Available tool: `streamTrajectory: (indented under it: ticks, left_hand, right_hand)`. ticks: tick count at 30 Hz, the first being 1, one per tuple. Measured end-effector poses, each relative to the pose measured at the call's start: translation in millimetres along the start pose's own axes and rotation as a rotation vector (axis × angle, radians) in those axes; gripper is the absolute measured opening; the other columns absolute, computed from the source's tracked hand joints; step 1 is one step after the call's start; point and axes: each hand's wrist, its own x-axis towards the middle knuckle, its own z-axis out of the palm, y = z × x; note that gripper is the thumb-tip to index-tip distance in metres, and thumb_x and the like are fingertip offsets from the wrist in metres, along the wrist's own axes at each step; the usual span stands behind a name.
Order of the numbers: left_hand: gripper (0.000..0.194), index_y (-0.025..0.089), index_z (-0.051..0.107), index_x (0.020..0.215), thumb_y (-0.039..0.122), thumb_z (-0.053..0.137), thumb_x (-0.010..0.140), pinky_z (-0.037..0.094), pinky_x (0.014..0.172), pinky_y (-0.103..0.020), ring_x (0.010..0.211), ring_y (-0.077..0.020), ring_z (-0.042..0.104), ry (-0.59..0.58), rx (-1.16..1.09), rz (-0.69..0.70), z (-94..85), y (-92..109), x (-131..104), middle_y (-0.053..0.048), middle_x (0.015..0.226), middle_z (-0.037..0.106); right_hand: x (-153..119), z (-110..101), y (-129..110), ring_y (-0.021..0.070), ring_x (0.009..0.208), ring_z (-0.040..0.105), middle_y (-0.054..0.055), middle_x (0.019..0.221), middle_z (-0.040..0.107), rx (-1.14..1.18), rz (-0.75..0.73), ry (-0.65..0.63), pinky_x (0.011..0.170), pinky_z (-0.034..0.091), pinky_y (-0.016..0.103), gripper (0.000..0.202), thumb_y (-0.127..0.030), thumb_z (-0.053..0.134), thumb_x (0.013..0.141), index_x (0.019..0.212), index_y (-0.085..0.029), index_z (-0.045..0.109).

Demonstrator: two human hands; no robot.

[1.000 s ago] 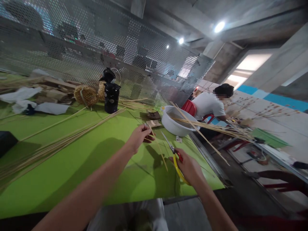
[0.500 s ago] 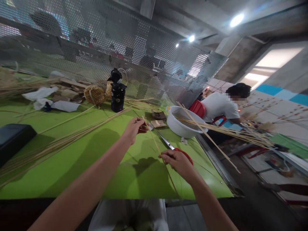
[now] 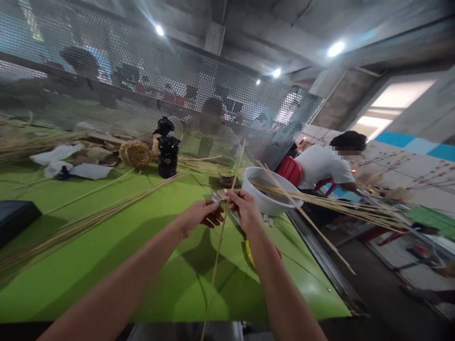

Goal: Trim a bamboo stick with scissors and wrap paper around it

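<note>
Now pinches a thin strip in the right grip, over the green counter and just left of the basin. Holds it slanting, upper end raised and lower part crossing the near edge of the counter. Has the left grip right beside the strip, partly curled; cannot tell whether pressed onto it or only close. Can see scissors lying under the right forearm, partly hidden. Farther left, shows a bundle lying slantwise, then a black flask beside a woven ball.
</note>
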Motion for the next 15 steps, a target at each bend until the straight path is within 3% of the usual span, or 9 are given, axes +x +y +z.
streamTrajectory:
  ticks: [3,7,15]
  left_hand:
    - [0.032,0.013,0.062,0.085,0.045,0.067,0.079,0.047,0.064,-0.026,0.067,-0.0125,0.062,-0.070,0.067,-0.014,6.5,-1.8,-0.8,-0.006,0.081,0.068]
    - [0.032,0.014,0.062,0.086,0.042,0.072,0.074,0.046,0.063,-0.025,0.063,-0.0113,0.060,-0.059,0.104,-0.036,11.3,-7.9,1.1,-0.004,0.077,0.068]
    - [0.030,0.014,0.062,0.087,0.038,0.074,0.073,0.045,0.060,-0.024,0.059,-0.0101,0.058,-0.118,0.026,-0.052,18.3,-14.3,-1.8,-0.002,0.071,0.066]
  right_hand:
    - [2.7,-4.5,5.6,0.0054,0.043,0.041,-0.005,0.055,0.055,0.039,-0.036,0.057,0.043,0.032,0.019,0.029,-0.041,0.079,0.065,0.069,-0.017,0.064]
    - [-0.8,-14.3,11.3,0.0050,0.042,0.039,-0.005,0.053,0.054,0.081,-0.017,0.102,0.041,0.029,0.019,0.032,-0.040,0.080,0.065,0.063,-0.017,0.057]
    - [-3.4,-16.7,12.1,0.0050,0.040,0.038,-0.007,0.050,0.053,0.137,0.003,0.075,0.040,0.029,0.018,0.033,-0.040,0.079,0.066,0.064,-0.018,0.055]
